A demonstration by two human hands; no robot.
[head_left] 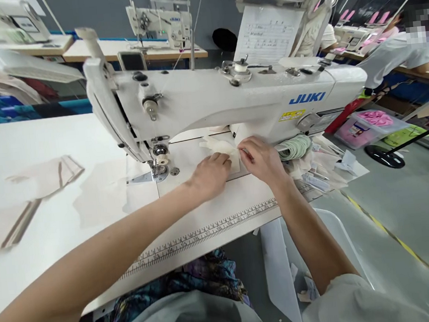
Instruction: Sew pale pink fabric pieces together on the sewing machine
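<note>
My left hand (213, 175) lies over a small cream fabric piece (233, 165) on the sewing machine bed, its fingers bent and close together on the cloth. Right beside it, my right hand (262, 159) pinches the edge of the same fabric between thumb and fingers. More cream cloth shows just behind my fingertips, under the machine's arm. To the left of both hands is the needle and presser foot area (158, 170) of the white JUKI sewing machine (208, 96). My fingertips are partly hidden.
Pale cut fabric pieces (45, 180) lie on the table's left side. A coil of pale green cord (294, 146) and scraps (321, 168) sit at the right. A printed ruler (206, 235) runs along the front edge. Below stands a clear plastic bin (277, 261). Another person (397, 52) works at far right.
</note>
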